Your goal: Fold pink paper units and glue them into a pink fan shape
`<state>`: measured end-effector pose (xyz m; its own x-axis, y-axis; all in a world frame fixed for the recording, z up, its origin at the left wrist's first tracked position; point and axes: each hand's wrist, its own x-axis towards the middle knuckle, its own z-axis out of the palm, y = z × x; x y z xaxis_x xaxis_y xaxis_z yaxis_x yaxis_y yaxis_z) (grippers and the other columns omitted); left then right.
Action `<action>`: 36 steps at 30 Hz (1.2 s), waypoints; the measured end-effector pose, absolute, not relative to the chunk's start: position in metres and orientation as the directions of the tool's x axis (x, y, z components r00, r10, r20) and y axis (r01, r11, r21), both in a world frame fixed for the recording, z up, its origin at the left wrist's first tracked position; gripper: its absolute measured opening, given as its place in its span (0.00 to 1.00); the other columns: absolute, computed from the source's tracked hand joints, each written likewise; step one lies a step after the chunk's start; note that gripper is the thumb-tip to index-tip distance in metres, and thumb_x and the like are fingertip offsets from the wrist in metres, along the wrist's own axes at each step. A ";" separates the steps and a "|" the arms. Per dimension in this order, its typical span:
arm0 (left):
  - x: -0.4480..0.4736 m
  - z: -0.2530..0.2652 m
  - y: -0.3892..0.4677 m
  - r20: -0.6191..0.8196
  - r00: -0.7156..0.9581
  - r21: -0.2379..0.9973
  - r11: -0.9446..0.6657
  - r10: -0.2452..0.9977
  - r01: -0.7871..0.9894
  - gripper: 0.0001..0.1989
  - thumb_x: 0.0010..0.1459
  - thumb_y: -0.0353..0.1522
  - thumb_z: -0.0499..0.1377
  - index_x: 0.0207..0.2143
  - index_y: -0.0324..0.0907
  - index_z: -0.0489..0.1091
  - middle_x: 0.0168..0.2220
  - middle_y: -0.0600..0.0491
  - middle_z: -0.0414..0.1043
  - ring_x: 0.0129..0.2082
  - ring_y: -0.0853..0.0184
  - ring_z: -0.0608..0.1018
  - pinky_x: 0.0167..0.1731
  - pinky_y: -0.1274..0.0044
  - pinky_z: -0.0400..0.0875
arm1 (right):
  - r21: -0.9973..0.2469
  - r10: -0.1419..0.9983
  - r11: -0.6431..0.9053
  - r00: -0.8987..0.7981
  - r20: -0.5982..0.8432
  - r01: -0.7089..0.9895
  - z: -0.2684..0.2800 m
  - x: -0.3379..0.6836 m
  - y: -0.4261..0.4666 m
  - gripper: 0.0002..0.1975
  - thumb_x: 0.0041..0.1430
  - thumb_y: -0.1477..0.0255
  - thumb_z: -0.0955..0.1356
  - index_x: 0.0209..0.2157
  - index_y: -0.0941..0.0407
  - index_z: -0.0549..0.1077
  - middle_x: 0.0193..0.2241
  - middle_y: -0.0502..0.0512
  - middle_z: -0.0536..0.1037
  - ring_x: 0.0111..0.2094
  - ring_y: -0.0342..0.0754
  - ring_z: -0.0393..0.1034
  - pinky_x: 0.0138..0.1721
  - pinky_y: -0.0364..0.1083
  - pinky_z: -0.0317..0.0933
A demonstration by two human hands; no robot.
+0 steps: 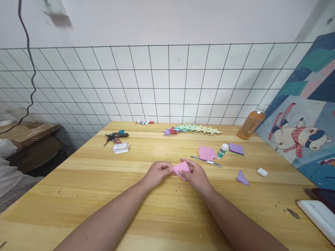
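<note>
A small square of pink paper [185, 167] is held between my two hands over the middle of the table. My left hand [160, 173] pinches its left corner between thumb and forefinger. On the other side my right hand [195, 176] grips the paper, its thumb lying on top and the fingers behind. Just beyond the right hand lie a stack of pink paper [206, 153] and a slim utility knife [206, 161]. A glue bottle [222, 151] with a white cap stands beside the stack.
Right of the glue are purple sheets [236, 149], a folded purple piece [243, 177] and an eraser [262, 172]. Folded paper stars [193, 129], a marker [145, 122] and an orange drink bottle [251, 122] line the back. Keys [116, 137] and a small white box [121, 148] lie left.
</note>
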<state>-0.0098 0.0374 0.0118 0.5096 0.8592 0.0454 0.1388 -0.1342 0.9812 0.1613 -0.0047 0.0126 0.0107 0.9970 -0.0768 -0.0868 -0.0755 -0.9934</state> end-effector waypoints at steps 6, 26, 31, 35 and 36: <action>-0.008 0.013 0.036 0.048 0.505 0.988 -0.116 0.862 0.105 0.14 0.48 0.40 0.59 0.28 0.36 0.72 0.28 0.49 0.75 0.30 0.66 0.74 0.33 0.77 0.66 | -0.993 0.998 -0.064 0.014 -0.066 -0.095 0.010 0.163 -0.003 0.28 0.40 0.70 0.71 0.47 0.58 0.65 0.30 0.53 0.76 0.29 0.46 0.70 0.26 0.42 0.62; -0.009 0.009 0.035 0.003 0.564 0.983 -0.106 0.826 0.150 0.15 0.50 0.40 0.57 0.29 0.35 0.72 0.30 0.48 0.75 0.31 0.66 0.74 0.34 0.78 0.66 | -0.994 0.997 0.078 -0.005 0.078 0.077 0.010 0.162 -0.007 0.12 0.48 0.68 0.67 0.36 0.55 0.76 0.36 0.54 0.78 0.37 0.50 0.71 0.37 0.47 0.65; -0.011 0.008 0.038 -0.014 0.581 0.989 -0.074 0.814 0.129 0.16 0.50 0.40 0.57 0.31 0.35 0.73 0.31 0.47 0.75 0.33 0.65 0.75 0.38 0.75 0.66 | -0.992 0.997 0.071 -0.046 0.066 0.101 0.010 0.162 -0.009 0.11 0.48 0.70 0.65 0.33 0.54 0.77 0.32 0.53 0.78 0.30 0.47 0.71 0.27 0.43 0.65; -0.014 0.007 0.040 -0.030 0.601 0.993 -0.042 0.798 0.106 0.16 0.49 0.40 0.58 0.32 0.35 0.73 0.32 0.46 0.76 0.34 0.64 0.75 0.39 0.74 0.66 | -0.982 0.993 0.110 -0.063 0.102 0.156 0.011 0.162 -0.009 0.10 0.48 0.70 0.65 0.32 0.53 0.77 0.31 0.52 0.78 0.29 0.46 0.70 0.27 0.43 0.64; -0.014 0.008 0.040 -0.033 0.612 0.994 -0.035 0.790 0.099 0.16 0.49 0.40 0.58 0.32 0.35 0.73 0.32 0.46 0.76 0.34 0.64 0.75 0.39 0.74 0.66 | -0.979 0.992 0.115 -0.064 0.105 0.171 0.011 0.162 -0.009 0.10 0.49 0.70 0.65 0.32 0.53 0.77 0.30 0.52 0.78 0.29 0.46 0.70 0.27 0.43 0.64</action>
